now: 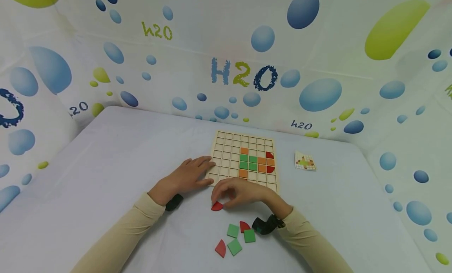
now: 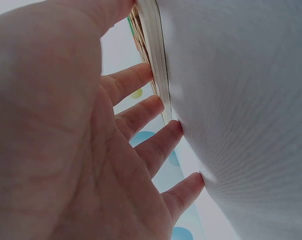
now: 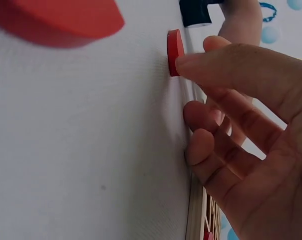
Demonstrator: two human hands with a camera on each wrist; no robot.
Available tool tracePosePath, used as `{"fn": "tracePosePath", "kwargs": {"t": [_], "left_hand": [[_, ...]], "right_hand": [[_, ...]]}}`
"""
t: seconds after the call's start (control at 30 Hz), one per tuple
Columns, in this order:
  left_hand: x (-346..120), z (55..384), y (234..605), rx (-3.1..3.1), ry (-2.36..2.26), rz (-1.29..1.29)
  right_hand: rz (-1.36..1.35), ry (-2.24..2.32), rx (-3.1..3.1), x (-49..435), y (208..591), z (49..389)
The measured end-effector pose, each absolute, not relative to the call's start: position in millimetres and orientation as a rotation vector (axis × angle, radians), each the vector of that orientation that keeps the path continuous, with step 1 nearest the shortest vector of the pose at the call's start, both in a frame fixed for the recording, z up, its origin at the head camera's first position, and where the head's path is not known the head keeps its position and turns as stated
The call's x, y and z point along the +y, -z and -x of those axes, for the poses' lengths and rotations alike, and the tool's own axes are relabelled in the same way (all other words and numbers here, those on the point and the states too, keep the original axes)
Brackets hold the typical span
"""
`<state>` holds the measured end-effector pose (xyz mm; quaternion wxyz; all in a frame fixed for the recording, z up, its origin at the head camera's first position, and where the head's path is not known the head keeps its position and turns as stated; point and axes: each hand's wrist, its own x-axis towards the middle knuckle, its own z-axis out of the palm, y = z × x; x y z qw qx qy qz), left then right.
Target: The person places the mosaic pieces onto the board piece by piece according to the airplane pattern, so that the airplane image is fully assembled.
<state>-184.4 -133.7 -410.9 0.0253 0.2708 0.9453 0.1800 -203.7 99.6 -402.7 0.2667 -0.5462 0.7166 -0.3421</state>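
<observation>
A wooden grid board point(image 1: 224, 151) lies on the white-covered table, with green squares point(image 1: 244, 158), orange squares point(image 1: 244, 173) and two red quarter-circle tiles point(image 1: 270, 170) set in its cells. My left hand point(image 1: 185, 177) rests at the board's left edge, fingers spread and fairly straight; the left wrist view shows the fingertips along the board's side point(image 2: 160, 60). Just in front of the board, my right hand point(image 1: 243, 191) pinches a red quarter-circle tile point(image 1: 217, 206) between thumb and fingertip. In the right wrist view that tile point(image 3: 174, 52) stays close to the cloth.
Nearer to me lie three loose green squares point(image 1: 234, 247) and two more red quarter-circle tiles point(image 1: 220, 248). A small pattern card point(image 1: 305, 162) sits right of the board. Behind the table hangs a printed curtain point(image 1: 190, 49).
</observation>
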Motion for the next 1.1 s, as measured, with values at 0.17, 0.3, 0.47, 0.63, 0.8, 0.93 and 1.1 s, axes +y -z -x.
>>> {"fn": "tracePosePath", "kwargs": {"t": [0.17,0.3,0.47,0.63,0.8,0.93,1.1], "left_hand": [[-134.4,184.5,411.1,2.925,-0.551,-0.839],[-134.4,184.4,411.3,2.924,-0.554,-0.833],[-133.6,184.4,411.5,2.928,-0.545,-0.836],[-133.4,184.4,413.0,2.933,-0.541,-0.845],[-133.0,184.3,413.2,2.935,-0.547,-0.847],[-133.0,184.8,413.4,2.941,-0.545,-0.847],[-133.5,184.7,412.5,2.942,-0.545,-0.844]], "right_hand": [[1.472,0.88,1.938,98.0,403.7,201.7],[1.479,0.85,1.962,97.9,403.6,201.7],[1.484,0.844,1.993,98.3,403.2,201.2],[1.468,0.876,2.016,99.6,404.0,200.0],[1.416,0.911,2.044,102.7,403.3,200.1],[1.362,0.931,2.07,105.3,402.8,201.6],[1.356,0.966,2.099,108.3,401.6,205.4]]}}
